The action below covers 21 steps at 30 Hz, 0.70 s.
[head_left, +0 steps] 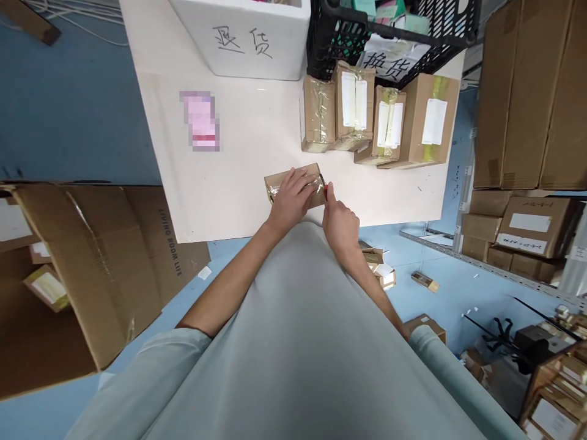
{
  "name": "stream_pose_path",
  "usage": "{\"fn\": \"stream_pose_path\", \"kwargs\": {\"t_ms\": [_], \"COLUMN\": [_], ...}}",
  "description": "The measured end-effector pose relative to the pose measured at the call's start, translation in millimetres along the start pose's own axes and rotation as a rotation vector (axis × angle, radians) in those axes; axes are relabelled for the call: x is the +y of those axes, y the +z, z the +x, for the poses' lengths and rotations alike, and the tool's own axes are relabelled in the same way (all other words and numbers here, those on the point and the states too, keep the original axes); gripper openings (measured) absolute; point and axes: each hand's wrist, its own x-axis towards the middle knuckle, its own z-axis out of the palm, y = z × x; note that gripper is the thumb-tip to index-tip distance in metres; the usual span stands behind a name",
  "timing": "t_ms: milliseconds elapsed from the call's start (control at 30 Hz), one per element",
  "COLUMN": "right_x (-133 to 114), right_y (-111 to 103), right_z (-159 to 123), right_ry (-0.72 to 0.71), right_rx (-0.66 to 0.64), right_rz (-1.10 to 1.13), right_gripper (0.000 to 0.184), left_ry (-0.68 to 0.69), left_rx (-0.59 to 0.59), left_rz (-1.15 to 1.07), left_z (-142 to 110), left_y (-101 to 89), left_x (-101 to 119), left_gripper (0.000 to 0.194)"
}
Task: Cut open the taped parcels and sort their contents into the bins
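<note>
left hand (291, 198) flat on small taped parcel (279, 183), grip pressing it down | right hand (340, 220) grip closed on red-handled tool (326, 190) at parcel's right end | parcel near counter (229, 183) front edge | four parcels (376, 119) behind | white box (247, 36), black crate (394, 30) farthest

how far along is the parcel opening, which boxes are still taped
None looks opened. In hand: the left hand presses down a small taped box while the right hand holds a red-tipped tool at its end. Left: four taped parcels lined up before the black crate.
</note>
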Motion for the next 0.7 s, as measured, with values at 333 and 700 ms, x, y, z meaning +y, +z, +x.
{"fn": "stream_pose_path", "kwargs": {"t_ms": [333, 700], "right_x": [-14.2, 8.7], "right_y": [-8.0, 12.6], "right_z": [-4.7, -39.2], "right_ry": [0.019, 0.094], "right_rx": [-0.029, -0.201], "right_rz": [-0.166, -0.225], "right_gripper": [0.088, 0.084], "left_ry": [-0.038, -0.007], "left_rx": [0.049, 0.042], "left_rz": [0.010, 0.010], "left_z": [-6.5, -9.8], "left_y": [12.6, 22.5], "left_x": [4.4, 6.3], "left_gripper": [0.031, 0.035]}}
